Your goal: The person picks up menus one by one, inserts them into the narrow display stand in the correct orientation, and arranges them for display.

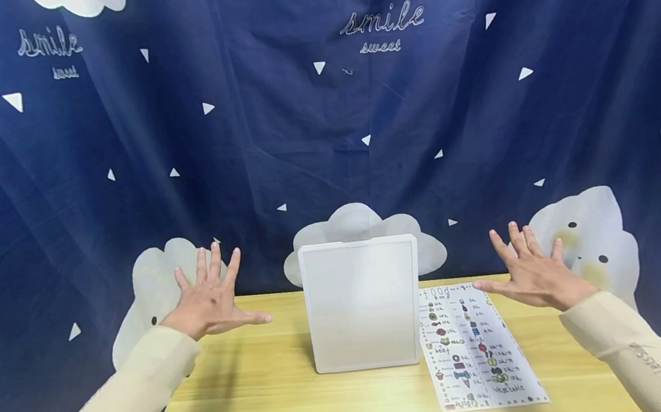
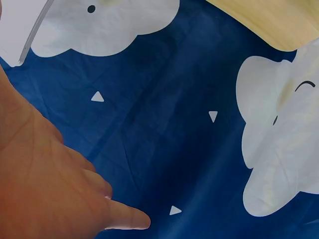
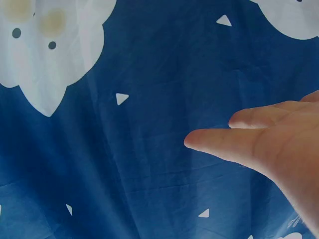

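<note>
Both hands hover above the wooden table (image 1: 267, 403) with fingers spread and nothing in them. My left hand (image 1: 212, 297) is raised to the left of a white board (image 1: 363, 304) that stands upright at the table's middle. My right hand (image 1: 530, 271) hangs to the right of it, over the far end of a printed sheet (image 1: 475, 349) with small coloured pictures and handwriting. In the left wrist view only the palm and a finger (image 2: 124, 219) show against the blue cloth. In the right wrist view straight fingers (image 3: 219, 142) show against the same cloth.
A dark blue curtain (image 1: 322, 132) with white clouds, triangles and the words "smile sweet" hangs behind the table. The sheet lies flat on the table's right side, next to the board.
</note>
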